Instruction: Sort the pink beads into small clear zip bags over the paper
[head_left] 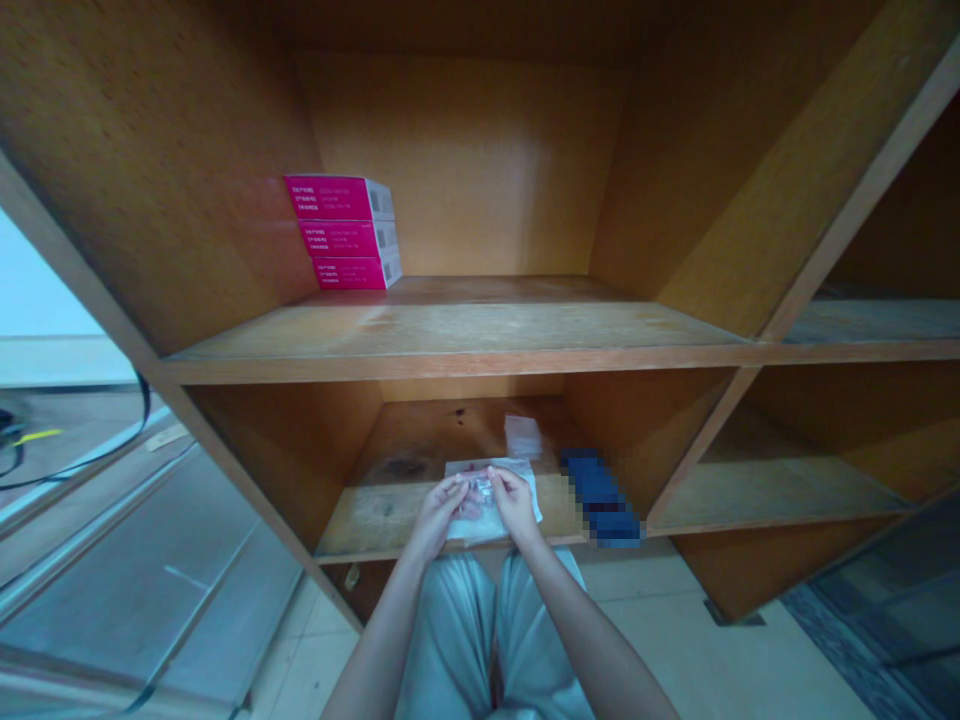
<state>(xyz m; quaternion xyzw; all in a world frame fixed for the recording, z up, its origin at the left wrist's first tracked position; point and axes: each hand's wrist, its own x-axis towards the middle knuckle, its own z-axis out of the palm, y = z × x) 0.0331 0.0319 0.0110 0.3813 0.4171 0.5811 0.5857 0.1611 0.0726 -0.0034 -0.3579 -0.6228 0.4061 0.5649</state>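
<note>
Between my two hands is a small clear plastic bag (478,490), with something pinkish showing through it; its contents are too small to make out. My left hand (441,508) pinches the bag's left side, and my right hand (514,500) pinches its upper right side. Beneath them lies a white sheet or pouch (487,527) at the front of the lower shelf. Just behind it, a second clear plastic bag (523,437) rests flat on the wood.
A blue, pixelated object (602,498) lies right of my hands, reaching the lower shelf's (360,528) front edge. Several pink boxes (349,235) are stacked at the left of the upper shelf (465,328), whose front edge runs above my hands. Glass panels (172,570) lean at left.
</note>
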